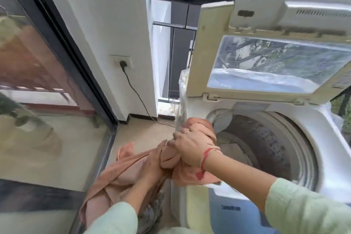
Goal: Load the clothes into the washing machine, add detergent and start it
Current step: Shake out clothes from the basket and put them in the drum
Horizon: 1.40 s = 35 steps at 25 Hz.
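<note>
A top-loading white washing machine [321,138] stands at the right with its lid [266,47] raised. Its perforated drum [269,138] is open, and a grey garment [222,119] drapes over the drum's far left rim. Both hands hold a long peach-orange cloth [121,169] over the machine's front left corner. My right hand [190,148] grips the bunched upper end at the drum's edge. My left hand [153,165] grips the cloth just below it. The rest of the cloth hangs down to the left, outside the machine.
A glass sliding door [47,81] fills the left side. A white wall carries a socket [123,61] with a black cable running down to the floor. A dark railing [178,43] closes the balcony behind. A patterned grey item [152,212] lies below my left arm.
</note>
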{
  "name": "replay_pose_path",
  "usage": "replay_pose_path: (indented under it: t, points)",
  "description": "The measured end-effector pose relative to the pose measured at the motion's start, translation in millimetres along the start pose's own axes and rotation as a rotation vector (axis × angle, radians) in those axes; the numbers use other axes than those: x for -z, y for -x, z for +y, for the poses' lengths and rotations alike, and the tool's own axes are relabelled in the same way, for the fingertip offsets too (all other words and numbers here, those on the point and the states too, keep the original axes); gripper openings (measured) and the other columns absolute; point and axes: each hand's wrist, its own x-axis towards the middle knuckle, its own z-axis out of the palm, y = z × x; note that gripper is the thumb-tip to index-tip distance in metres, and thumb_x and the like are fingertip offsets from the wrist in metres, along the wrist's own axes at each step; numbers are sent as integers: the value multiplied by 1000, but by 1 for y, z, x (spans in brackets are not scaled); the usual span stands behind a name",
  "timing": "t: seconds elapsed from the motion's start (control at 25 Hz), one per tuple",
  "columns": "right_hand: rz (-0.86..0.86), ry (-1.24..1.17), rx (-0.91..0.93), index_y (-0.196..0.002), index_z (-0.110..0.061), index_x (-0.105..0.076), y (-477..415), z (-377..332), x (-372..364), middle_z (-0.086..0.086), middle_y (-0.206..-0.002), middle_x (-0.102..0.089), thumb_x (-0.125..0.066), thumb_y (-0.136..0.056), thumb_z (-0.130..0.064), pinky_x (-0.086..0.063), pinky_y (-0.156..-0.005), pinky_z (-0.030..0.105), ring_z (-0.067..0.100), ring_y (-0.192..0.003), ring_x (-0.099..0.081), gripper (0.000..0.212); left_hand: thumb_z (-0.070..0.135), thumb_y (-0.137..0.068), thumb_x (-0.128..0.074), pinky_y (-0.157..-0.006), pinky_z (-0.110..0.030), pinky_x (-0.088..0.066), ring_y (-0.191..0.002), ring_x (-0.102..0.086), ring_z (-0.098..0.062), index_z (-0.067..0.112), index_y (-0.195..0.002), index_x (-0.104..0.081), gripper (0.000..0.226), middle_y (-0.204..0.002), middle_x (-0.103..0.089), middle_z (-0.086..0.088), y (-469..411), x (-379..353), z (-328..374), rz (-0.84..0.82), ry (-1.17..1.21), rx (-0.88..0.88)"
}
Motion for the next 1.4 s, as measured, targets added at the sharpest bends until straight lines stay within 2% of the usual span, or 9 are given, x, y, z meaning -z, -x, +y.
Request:
replay_pose_path:
  t: [0.2, 0.32, 0.48, 0.6, 0.68, 0.84, 1.0, 1.16, 1.4]
  points:
    - [700, -179, -198, -102, -16, -63, 148, 114, 15, 9, -85, -57, -48, -63, -18, -49, -68, 39, 32, -77, -56, 42, 20, -63, -64, -67, -34, -39, -77, -56, -22, 35, -107, -56, 48, -85, -63, 4, 4, 23, 157, 688, -291, -522]
    - [930, -282, -571, -104, -10, -63, 223, 192, -4, 12, -89, -53, -50, -65, -10, -42, -71, 36, 30, -83, -52, 41, 21, -66, -67, -73, -35, -40, -84, -57, -21, 30, -114, -53, 51, -91, -61, 2, -7, -26, 288, 476, -496, -544]
    - [154, -359, -552, -122, -23, -50, 209, 224, -109, 13, -123, -55, -50, -80, -21, -43, -95, 42, 36, -113, -54, 41, 39, -79, -66, -109, -64, -7, -134, -33, -30, 19, -139, -35, 71, -138, -45, -10, -34, -81, 276, -364, -745, -238]
    - [-621, -281, -399, -125, -4, -55, 173, 206, -155, 3, -119, -65, -59, -85, -27, -41, -104, 36, 30, -124, -51, 46, 48, -80, -61, -112, -62, 3, -145, -6, -22, 27, -144, -26, 76, -152, -23, 1, -21, -44, 207, -363, -486, -231]
    - [-560, -300, -375, -110, -9, -64, 141, 174, -130, 2, -102, -71, -56, -84, -22, -48, -95, 36, 31, -111, -59, 30, 57, -78, -50, -115, -44, -14, -139, -20, -11, 34, -140, -32, 68, -145, -31, 12, 7, 5, 149, -51, -223, -235]
    - [377, -482, -251, -127, -22, -52, 48, 70, -30, 3, -126, -55, -53, -87, -45, -38, -99, 37, 26, -118, -51, 47, 67, -72, -46, -87, -33, -41, -117, -51, -21, 27, -132, -41, 73, -134, -46, 1, 35, 69, 4, 110, -193, 81]
    - [-478, 106, -60, -146, -23, -21, -36, -22, -4, 7, -154, -24, -41, -73, -77, -4, -113, 60, 32, -143, -17, 93, 62, -50, -76, -109, -45, -30, -141, -24, -26, 32, -148, 7, 131, -156, -13, 4, 21, 30, -50, -349, -434, 141]
    - [-441, 71, 35, -130, -15, -47, -15, -31, 16, 6, -134, -50, -43, -96, -28, -36, -88, 18, 6, -107, -51, 36, 44, -70, -60, -108, -42, -34, -130, -43, -24, 45, -133, -38, 66, -135, -50, 2, 24, -19, -57, -295, 18, 157]
    - [458, -121, 32, -100, -27, -59, 86, 42, -8, 2, -100, -61, -50, -86, -29, -44, -81, 45, 26, -94, -61, 17, 14, -69, -51, -78, -28, -43, -91, -57, -18, 16, -94, -69, 31, -95, -66, 3, 45, 16, 60, 819, -17, -130]
